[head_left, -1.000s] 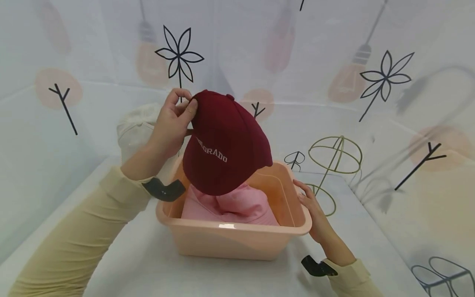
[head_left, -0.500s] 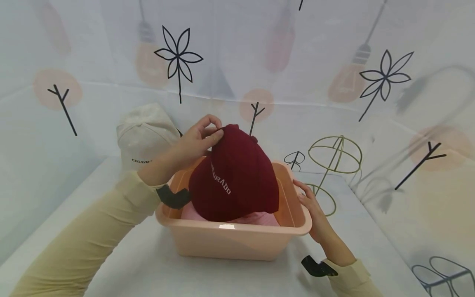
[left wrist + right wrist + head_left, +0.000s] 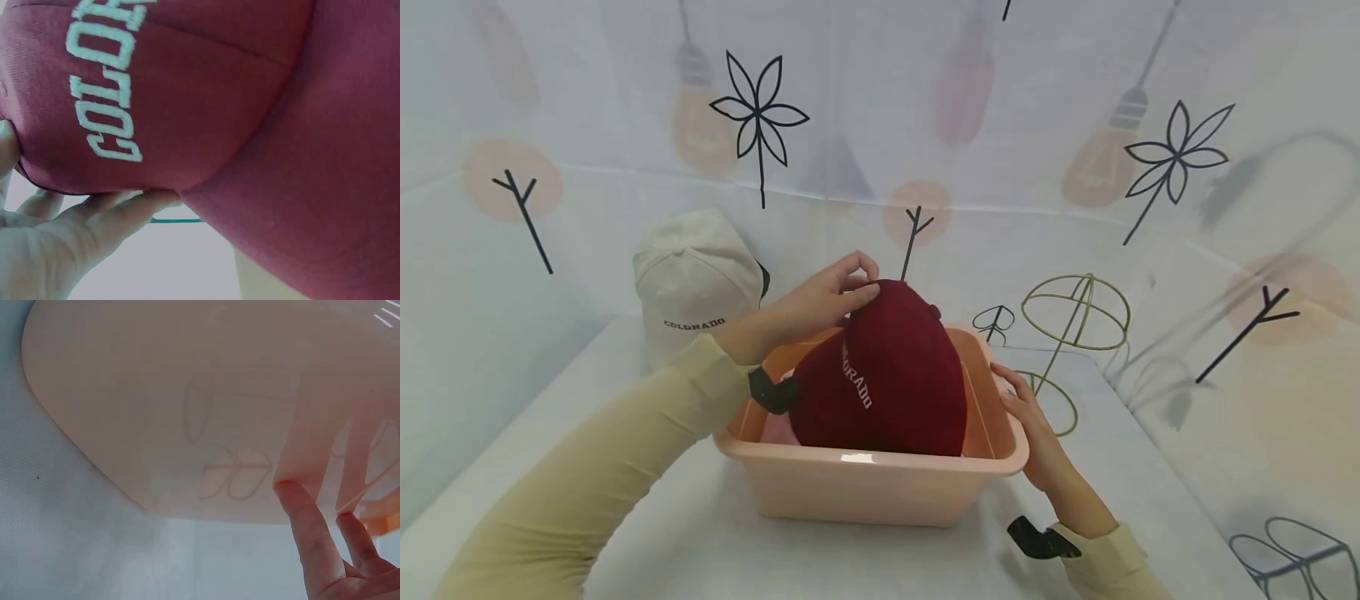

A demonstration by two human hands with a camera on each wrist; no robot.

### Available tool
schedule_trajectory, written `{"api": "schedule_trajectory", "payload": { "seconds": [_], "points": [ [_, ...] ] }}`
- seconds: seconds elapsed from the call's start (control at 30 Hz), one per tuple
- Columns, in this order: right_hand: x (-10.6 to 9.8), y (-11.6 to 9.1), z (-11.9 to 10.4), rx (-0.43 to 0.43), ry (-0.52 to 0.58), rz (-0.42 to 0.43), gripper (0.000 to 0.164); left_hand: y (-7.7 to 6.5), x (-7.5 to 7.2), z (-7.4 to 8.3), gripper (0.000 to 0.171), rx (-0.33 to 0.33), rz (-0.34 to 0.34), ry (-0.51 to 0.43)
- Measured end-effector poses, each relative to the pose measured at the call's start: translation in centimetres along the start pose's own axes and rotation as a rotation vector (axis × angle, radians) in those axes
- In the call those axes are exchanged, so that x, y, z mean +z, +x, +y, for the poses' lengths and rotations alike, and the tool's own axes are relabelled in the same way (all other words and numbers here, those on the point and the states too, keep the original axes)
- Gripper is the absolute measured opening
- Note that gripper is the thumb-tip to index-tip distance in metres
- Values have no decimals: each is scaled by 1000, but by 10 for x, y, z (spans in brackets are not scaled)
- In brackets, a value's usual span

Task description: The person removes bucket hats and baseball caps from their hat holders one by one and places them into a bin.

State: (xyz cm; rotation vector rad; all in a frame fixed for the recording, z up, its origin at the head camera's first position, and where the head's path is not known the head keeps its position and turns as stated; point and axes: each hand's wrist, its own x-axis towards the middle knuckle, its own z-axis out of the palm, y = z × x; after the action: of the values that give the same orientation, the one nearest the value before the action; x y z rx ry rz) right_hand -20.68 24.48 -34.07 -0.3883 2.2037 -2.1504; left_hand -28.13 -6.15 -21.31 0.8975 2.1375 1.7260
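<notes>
A maroon cap (image 3: 910,375) with white lettering is tilted inside the peach plastic basin (image 3: 865,492), its lower part hidden by the front wall. My left hand (image 3: 820,302) pinches the cap's upper edge between thumb and fingers. In the left wrist view the cap (image 3: 206,112) fills most of the picture, with the left hand (image 3: 69,244) at its edge. On the basin's right side, my right hand (image 3: 1032,425) touches the outside near the rim. The right wrist view shows straight fingers (image 3: 312,534) against the outer wall. Pink fabric (image 3: 779,428) lies under the cap.
Behind and left of the basin stands a cream cap (image 3: 688,279) with dark lettering, partly covered by the left arm. A gold wire stand (image 3: 1078,312) with a domed top is at the back right. A white cloth (image 3: 820,567) covers the table, and a patterned curtain (image 3: 880,100) hangs behind.
The maroon cap has come down and to the right into the basin in my left hand's grip, covering most of the pink fabric. The cream cap is more exposed. My right hand stays put.
</notes>
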Motion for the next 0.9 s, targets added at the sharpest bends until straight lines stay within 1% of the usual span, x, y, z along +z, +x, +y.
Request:
{"api": "schedule_trajectory", "payload": {
  "seconds": [0.1,0.27,0.33,0.4,0.53,0.57,0.63,0.77,0.83,0.9],
  "points": [
    [1,0,-1,10,-10,9,48,8,1,-7,8,-47,-12,22],
    [1,0,-2,10,-16,11,47,21,3,-18,11,-97,-20,92],
    [1,1,-2,4,-13,9,47,26,5,-20,12,-116,-18,155],
    [1,1,-3,-2,-9,9,47,29,9,-21,15,-126,-21,251],
    [1,1,-2,-6,-2,1,47,29,17,-21,26,-111,-49,452],
    [1,0,-2,-7,-1,-1,47,28,19,-22,31,-102,-66,488],
    [1,0,-1,-6,-1,-2,46,27,22,-22,43,-70,-117,527],
    [0,0,0,-5,8,5,44,25,29,-22,67,49,-268,567],
    [1,0,0,-5,8,8,44,24,32,-22,75,92,-335,618],
    [1,0,-1,-3,3,7,45,22,37,-21,80,111,-395,694]
  ]
}}
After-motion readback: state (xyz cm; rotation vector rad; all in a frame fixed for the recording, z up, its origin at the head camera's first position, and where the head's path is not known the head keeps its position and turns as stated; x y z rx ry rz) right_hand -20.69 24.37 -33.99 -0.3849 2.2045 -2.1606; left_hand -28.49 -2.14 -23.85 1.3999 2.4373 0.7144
